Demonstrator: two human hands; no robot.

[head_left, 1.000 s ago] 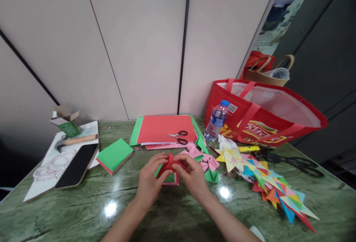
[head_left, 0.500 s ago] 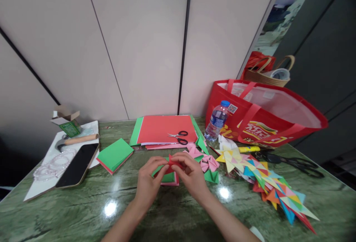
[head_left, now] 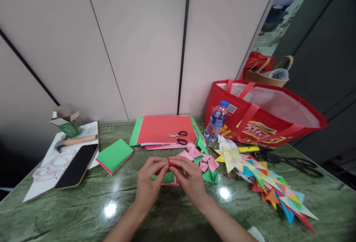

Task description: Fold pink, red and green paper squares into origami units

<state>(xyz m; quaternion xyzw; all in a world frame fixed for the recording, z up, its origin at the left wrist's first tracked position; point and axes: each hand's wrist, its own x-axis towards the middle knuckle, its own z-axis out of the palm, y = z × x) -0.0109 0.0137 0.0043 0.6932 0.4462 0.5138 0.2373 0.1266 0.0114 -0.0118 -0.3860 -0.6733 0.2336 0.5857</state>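
My left hand [head_left: 148, 184] and my right hand [head_left: 189, 179] meet at the middle of the green marble table [head_left: 83, 205]. Both pinch a small folded red paper piece [head_left: 170, 163] between fingertips, just above a small stack of green and pink squares [head_left: 167, 178]. Most of the red piece is hidden by my fingers. Folded pink and green paper shapes [head_left: 204, 162] lie right beside my right hand.
Large red and green sheets [head_left: 164, 128] with small scissors [head_left: 178, 137] lie behind. A green square stack [head_left: 114, 154], a phone [head_left: 77, 165], a hammer [head_left: 75, 141] and a small box [head_left: 66, 120] sit left. A water bottle [head_left: 216, 120], red bag [head_left: 267, 114], colourful paper stars [head_left: 264, 177] and black scissors [head_left: 294, 161] are right.
The red paper piece has been pressed flatter and lower between my fingers. Both hands stayed in the same spot, fingers shifting slightly.
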